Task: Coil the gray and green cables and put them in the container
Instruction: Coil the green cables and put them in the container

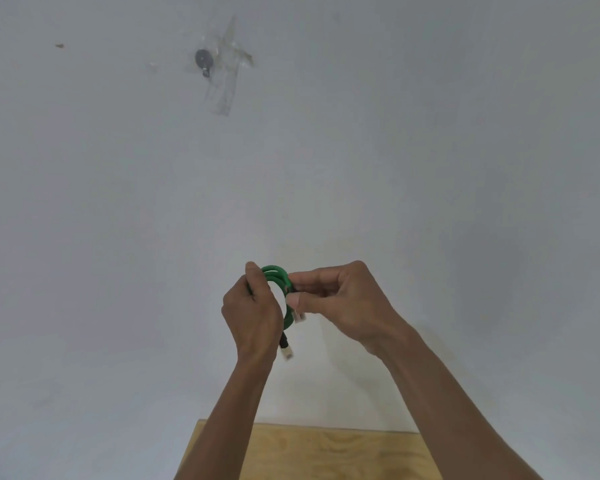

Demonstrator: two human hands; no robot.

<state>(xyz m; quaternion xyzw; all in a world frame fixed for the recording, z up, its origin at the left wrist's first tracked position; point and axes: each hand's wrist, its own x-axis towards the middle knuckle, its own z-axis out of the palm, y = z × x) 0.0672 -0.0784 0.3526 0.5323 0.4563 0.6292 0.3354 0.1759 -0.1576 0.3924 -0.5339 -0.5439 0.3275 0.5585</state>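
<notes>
Gripping the coiled green cable [280, 277] between them, both hands' fingers [303, 280] curl closed.

We get one view only, a wide-angle head cam on the person, aimed forward at a white wall [430, 150], tilted less toward the wooden tabletop [343, 452], which shows only at bottom edge. Left hand [253, 313] and right hand [343, 299] sit close to the lens, raised mid-frame. A taped gray disc [201, 58] hangs farther off, upper left.
</notes>
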